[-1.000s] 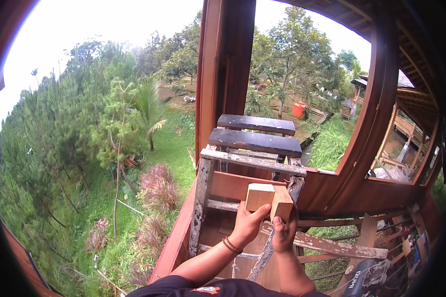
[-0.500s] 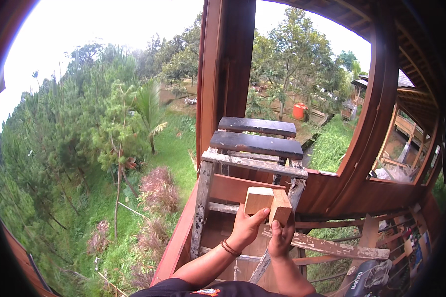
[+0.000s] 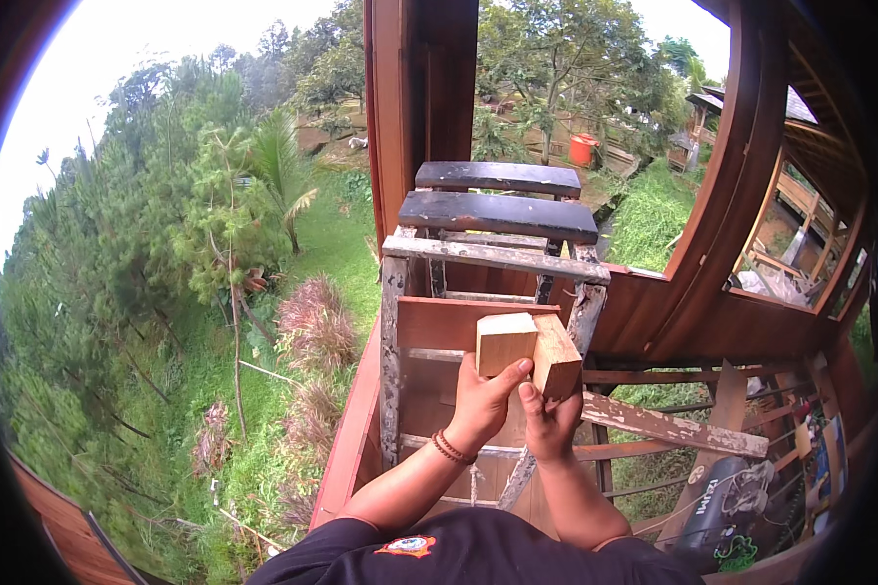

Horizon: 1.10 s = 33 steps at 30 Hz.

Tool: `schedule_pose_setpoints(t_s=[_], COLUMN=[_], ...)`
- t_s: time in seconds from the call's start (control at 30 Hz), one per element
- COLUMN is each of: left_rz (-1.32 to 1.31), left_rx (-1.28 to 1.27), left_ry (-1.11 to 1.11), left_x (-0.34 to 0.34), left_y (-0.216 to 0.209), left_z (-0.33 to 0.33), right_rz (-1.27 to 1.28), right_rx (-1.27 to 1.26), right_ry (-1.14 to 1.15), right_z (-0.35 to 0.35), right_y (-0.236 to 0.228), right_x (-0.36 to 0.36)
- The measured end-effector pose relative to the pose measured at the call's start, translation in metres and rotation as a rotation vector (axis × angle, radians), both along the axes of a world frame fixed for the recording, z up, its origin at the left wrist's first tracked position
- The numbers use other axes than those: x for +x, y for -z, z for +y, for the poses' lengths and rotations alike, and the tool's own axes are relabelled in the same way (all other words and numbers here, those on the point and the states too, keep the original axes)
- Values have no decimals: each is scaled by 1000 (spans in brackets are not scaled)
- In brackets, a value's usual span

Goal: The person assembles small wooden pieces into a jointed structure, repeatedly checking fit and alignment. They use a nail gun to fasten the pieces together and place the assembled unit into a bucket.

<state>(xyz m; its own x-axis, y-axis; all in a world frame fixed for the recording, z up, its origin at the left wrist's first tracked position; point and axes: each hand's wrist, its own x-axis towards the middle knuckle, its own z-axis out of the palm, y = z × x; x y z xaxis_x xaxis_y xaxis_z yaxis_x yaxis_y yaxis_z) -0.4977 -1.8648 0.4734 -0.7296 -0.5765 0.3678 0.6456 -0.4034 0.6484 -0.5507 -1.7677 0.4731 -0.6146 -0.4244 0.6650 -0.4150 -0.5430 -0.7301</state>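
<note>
Over the last second the view tipped downward, so the stepladder point(image 3: 498, 216) sat higher in it, while both hands kept their grip; the work seemed to be at a pause for holding and looking. The left hand point(image 3: 482, 398) was clamped on the left block point(image 3: 506, 343), thumb in front, and the right hand point(image 3: 552, 421) on the right block point(image 3: 557, 361), the blocks side by side and apparently touching. They were held in front of the ladder, near a brown board point(image 3: 434, 323). Open room lay leftward above grass point(image 3: 332, 224); rightward, a chipped plank point(image 3: 673, 426) narrowed it.
</note>
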Motion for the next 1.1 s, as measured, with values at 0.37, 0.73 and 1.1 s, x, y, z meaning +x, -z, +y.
schedule_pose_setpoints(t_s=[0.37,0.73,1.1], left_rz=[-6,-37,-142], left_rx=[15,-43,-192], left_ry=[4,-52,-143], left_x=[-5,-11,-10], left_y=[9,16,23], left_z=[3,8,6], right_rz=[71,-64,-171], right_rx=[-11,-29,-73], right_ry=[229,289,279], right_z=[-7,-11,-20], right_y=[13,15,20], right_x=[-4,-5,-4])
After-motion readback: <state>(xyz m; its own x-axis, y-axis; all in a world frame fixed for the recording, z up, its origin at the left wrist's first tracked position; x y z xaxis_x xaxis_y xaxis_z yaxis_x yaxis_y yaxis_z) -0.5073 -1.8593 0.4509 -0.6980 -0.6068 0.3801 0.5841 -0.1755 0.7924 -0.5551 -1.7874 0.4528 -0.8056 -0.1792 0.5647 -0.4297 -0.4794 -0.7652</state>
